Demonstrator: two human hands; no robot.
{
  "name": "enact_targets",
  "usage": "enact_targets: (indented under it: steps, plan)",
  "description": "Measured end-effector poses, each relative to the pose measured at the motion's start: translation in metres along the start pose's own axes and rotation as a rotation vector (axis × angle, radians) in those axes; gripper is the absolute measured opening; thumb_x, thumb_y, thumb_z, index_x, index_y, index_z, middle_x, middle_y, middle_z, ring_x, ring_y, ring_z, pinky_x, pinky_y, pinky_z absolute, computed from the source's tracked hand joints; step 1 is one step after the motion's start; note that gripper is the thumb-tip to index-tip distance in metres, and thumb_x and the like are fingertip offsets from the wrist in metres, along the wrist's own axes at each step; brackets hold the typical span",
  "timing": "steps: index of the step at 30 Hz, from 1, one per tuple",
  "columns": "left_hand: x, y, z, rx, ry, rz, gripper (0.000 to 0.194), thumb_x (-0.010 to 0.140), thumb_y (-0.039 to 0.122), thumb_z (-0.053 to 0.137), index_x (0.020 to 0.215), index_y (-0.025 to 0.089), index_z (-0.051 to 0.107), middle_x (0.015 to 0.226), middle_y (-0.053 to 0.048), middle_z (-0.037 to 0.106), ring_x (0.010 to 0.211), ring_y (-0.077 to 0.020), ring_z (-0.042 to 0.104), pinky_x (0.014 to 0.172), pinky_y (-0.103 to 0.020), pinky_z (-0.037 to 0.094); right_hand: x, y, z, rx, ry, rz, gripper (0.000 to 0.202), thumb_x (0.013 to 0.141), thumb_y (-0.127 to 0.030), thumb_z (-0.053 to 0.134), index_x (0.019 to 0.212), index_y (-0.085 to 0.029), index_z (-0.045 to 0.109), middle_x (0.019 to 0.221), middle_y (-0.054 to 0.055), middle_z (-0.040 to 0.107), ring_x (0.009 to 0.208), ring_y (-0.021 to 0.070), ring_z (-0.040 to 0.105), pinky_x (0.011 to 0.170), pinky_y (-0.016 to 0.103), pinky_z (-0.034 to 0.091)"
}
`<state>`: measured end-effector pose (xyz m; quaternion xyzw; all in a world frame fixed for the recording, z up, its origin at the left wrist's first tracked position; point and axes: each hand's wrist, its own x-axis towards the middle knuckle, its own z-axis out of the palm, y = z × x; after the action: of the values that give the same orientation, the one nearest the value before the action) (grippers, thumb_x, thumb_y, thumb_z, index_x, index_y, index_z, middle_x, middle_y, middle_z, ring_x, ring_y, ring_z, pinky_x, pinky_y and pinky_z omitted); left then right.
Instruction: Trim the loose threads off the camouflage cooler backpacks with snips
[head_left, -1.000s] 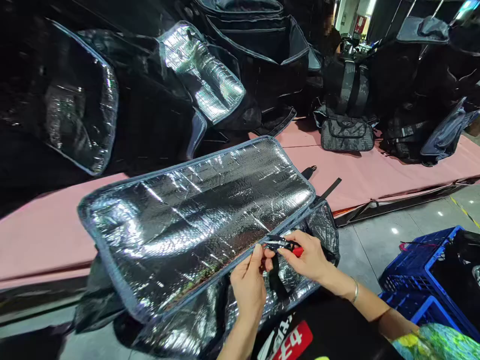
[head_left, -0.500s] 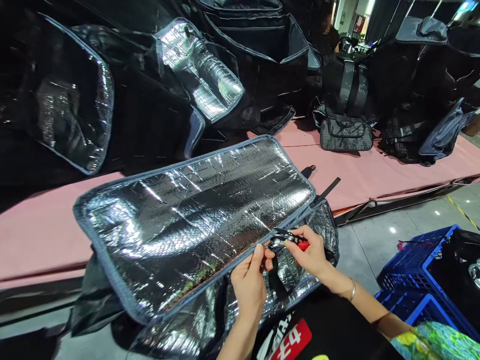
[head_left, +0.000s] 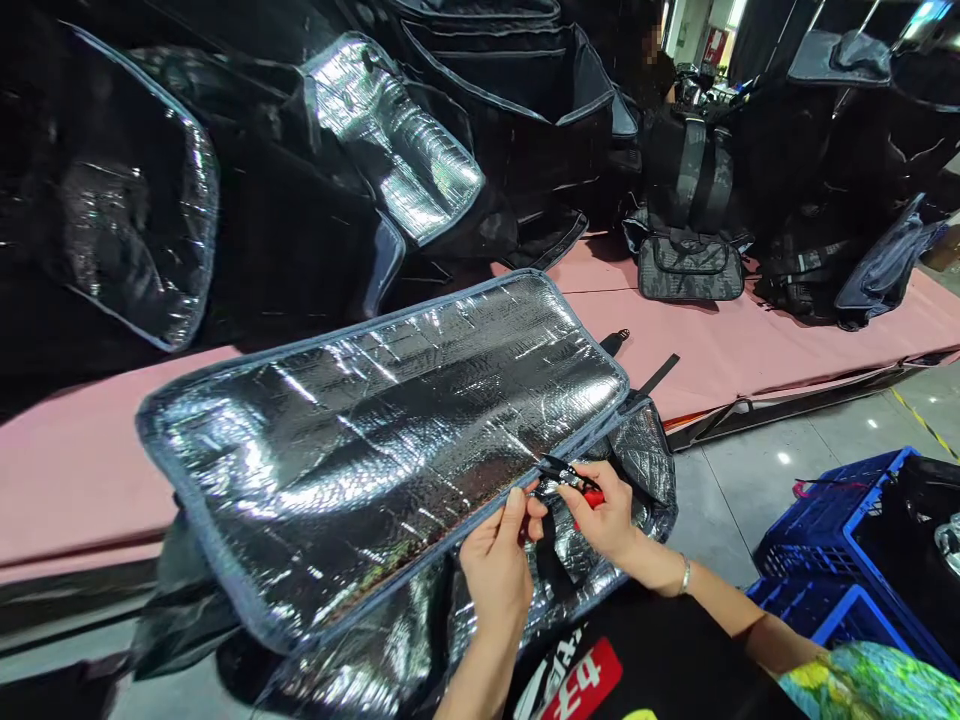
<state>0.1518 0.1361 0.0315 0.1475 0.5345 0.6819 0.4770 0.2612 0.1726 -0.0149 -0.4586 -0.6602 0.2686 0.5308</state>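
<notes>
A foil-lined bag flap [head_left: 390, 420] with grey-blue edge binding lies spread before me. My left hand [head_left: 499, 565] pinches the bound near edge of this flap between thumb and fingers. Just right of it, my right hand [head_left: 611, 518] is closed around a small pair of thread snips [head_left: 559, 468] with dark blades and a bit of red at the grip. The blades point left and lie at the flap's edge; whether they touch a thread cannot be made out. Below the flap hangs the bag's crinkled silver body [head_left: 649, 455].
A pink-covered table [head_left: 795, 350] runs across under the bag. Dark foil-lined bags are heaped behind it, one with a silver flap [head_left: 401, 150]. A camouflage bag [head_left: 690, 267] sits farther right. Blue crates [head_left: 817, 525] stand on the floor at right.
My right hand has moved slightly left with the snips, bringing the blades closer to my left fingertips. My left hand keeps its pinch on the flap's edge.
</notes>
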Motion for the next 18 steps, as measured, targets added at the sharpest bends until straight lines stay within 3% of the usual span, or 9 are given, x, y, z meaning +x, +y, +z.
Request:
enact_targets:
  steps: [5, 13, 18]
  plan:
    - [0.001, -0.002, 0.002, -0.001, -0.003, 0.005, 0.037, 0.058, 0.045, 0.077, 0.069, 0.011, 0.068, 0.053, 0.001, 0.055, 0.045, -0.0052, 0.04, 0.045, -0.02, 0.031, 0.0, -0.002, 0.0, -0.058, 0.073, -0.048, 0.017, 0.083, -0.032, 0.058, 0.093, -0.018, 0.059, 0.073, 0.003, 0.066, 0.062, 0.0136, 0.063, 0.058, 0.023, 0.051]
    - [0.0, -0.001, 0.0, 0.001, 0.0, -0.013, 0.035, 0.062, 0.043, 0.075, 0.076, 0.012, 0.068, 0.055, 0.001, 0.056, 0.046, -0.0058, 0.042, 0.046, -0.02, 0.032, 0.009, -0.002, -0.005, -0.097, 0.039, -0.199, 0.015, 0.085, -0.032, 0.055, 0.088, -0.018, 0.061, 0.073, 0.004, 0.07, 0.062, 0.0143, 0.066, 0.059, 0.023, 0.054]
    - [-0.002, 0.002, 0.001, 0.0, -0.011, -0.015, 0.035, 0.062, 0.043, 0.075, 0.073, 0.012, 0.067, 0.055, 0.001, 0.057, 0.046, -0.0063, 0.042, 0.046, -0.021, 0.033, 0.017, -0.01, -0.018, -0.071, -0.142, -0.119, 0.017, 0.083, -0.034, 0.056, 0.088, -0.019, 0.062, 0.073, 0.003, 0.069, 0.062, 0.0135, 0.065, 0.06, 0.022, 0.052]
